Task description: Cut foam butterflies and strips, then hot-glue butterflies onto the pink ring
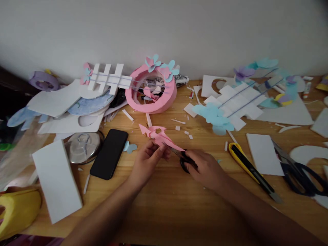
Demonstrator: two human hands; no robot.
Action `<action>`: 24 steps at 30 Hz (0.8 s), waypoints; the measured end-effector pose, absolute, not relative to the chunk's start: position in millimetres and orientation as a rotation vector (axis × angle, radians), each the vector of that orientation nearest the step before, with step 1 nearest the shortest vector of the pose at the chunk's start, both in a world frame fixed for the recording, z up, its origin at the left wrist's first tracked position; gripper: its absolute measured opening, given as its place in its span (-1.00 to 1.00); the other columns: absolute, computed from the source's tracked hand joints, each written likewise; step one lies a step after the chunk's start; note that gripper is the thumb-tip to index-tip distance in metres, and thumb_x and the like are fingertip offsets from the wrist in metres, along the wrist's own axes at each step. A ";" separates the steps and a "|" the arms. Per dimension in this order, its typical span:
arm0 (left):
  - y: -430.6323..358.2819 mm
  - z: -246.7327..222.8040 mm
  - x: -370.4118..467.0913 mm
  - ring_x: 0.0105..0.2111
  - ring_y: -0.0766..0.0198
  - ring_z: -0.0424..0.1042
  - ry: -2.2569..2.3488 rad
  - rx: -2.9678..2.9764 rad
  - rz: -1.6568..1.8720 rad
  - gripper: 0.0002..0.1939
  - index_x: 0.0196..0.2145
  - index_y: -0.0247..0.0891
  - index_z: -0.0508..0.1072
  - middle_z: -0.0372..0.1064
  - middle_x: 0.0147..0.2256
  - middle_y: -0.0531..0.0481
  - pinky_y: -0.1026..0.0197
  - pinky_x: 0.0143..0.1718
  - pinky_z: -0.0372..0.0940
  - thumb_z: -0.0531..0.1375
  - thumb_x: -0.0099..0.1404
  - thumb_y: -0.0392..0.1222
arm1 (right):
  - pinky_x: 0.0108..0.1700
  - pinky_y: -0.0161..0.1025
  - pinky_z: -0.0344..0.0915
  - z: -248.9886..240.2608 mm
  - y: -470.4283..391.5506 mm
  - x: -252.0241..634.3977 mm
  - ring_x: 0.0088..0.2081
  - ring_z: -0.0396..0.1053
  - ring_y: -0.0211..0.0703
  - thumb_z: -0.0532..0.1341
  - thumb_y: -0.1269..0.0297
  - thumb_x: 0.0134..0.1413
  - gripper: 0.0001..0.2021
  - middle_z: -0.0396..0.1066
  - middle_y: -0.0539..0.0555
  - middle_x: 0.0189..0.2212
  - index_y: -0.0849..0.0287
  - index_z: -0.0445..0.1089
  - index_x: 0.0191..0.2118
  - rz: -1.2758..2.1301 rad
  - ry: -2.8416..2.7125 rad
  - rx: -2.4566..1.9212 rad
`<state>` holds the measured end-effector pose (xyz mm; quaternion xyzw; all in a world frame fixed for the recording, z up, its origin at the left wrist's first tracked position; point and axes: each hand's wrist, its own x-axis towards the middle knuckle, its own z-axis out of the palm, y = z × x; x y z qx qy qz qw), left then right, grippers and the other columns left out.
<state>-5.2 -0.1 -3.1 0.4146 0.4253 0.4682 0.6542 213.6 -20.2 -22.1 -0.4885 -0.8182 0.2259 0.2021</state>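
Note:
My left hand pinches a piece of pink paper with irregular cut edges, above the middle of the wooden table. In my right hand is a small pair of dark-handled scissors, its fingers around the handles. The scissors' blades point left and reach the lower edge of the pink paper beside my left fingertips. Just behind the paper stands a pink ring with blue and pink paper flowers on it. A small blue paper piece lies left of my left hand.
Left are a black phone, a round metal tin and a white board. Right lie a yellow cutter, a white card and large scissors. Paper guitar-like shapes and scraps line the back.

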 end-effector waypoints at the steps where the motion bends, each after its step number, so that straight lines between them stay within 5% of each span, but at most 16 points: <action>1: -1.6 -6.1 -2.8 -0.43 0.36 0.42 0.926 0.870 1.084 -0.81 -0.28 -0.27 0.46 0.44 -0.39 0.03 0.29 -0.34 0.36 0.25 0.34 -0.08 | -0.25 -0.19 0.30 -22.2 -20.2 213.4 -0.29 0.46 -0.03 0.11 0.43 0.14 -0.86 0.51 0.13 -0.33 0.16 0.35 -0.19 0.630 -2.286 -1.372; 13: 3.1 2.2 -8.9 -0.49 0.39 0.36 1.058 1.050 1.033 -0.75 -0.39 -0.30 0.42 0.38 -0.49 0.05 0.31 -0.40 0.30 0.26 0.33 -0.06 | -0.24 -0.18 0.31 -21.4 -19.3 215.3 -0.27 0.46 -0.04 0.10 0.45 0.17 -0.85 0.51 0.14 -0.31 0.17 0.36 -0.17 0.662 -2.284 -1.357; 24: 6.7 7.2 -18.1 -0.39 0.35 0.40 1.135 1.311 0.969 -0.82 -0.28 -0.27 0.47 0.41 -0.40 0.03 0.30 -0.32 0.29 0.21 0.37 -0.09 | -0.21 -0.18 0.34 -22.7 -20.4 217.3 -0.25 0.48 -0.04 0.12 0.43 0.18 -0.86 0.53 0.16 -0.26 0.16 0.36 -0.16 0.641 -2.292 -1.344</action>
